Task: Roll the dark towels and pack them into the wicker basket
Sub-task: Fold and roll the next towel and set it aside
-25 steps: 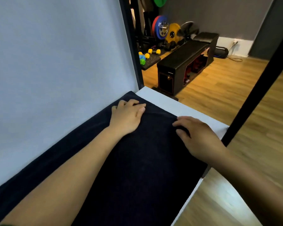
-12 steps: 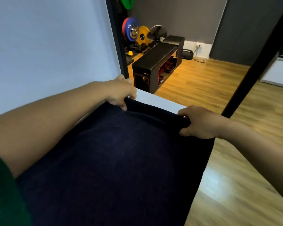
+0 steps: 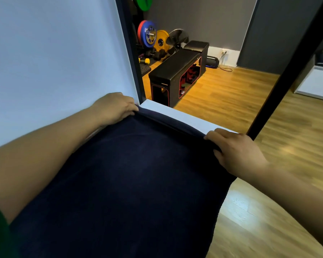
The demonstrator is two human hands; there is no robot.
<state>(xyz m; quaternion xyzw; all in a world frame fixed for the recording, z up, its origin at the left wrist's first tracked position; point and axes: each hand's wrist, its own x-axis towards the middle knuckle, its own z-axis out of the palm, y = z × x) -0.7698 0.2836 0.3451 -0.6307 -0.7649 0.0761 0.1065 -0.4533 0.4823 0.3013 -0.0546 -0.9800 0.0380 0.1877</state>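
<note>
— Where does the dark navy cloth towel (image 3: pixel 138 183) lie?

— Spread along the white bench (image 3: pixel 175 116). Its near end runs out of view below. Its far edge is bunched into a low fold, just short of the bench's far end.

— And the hands?

— The left hand (image 3: pixel 114 107) is at the far left corner, beside the pale wall. Its fingers (image 3: pixel 128 110) curl down over the folded edge and grip it. The right hand (image 3: pixel 237 151) is at the far right corner, and its fingers (image 3: pixel 213 135) curl round the same edge.

— Between them?

— The fold runs from one hand to the other, with bare bench beyond it.
</note>
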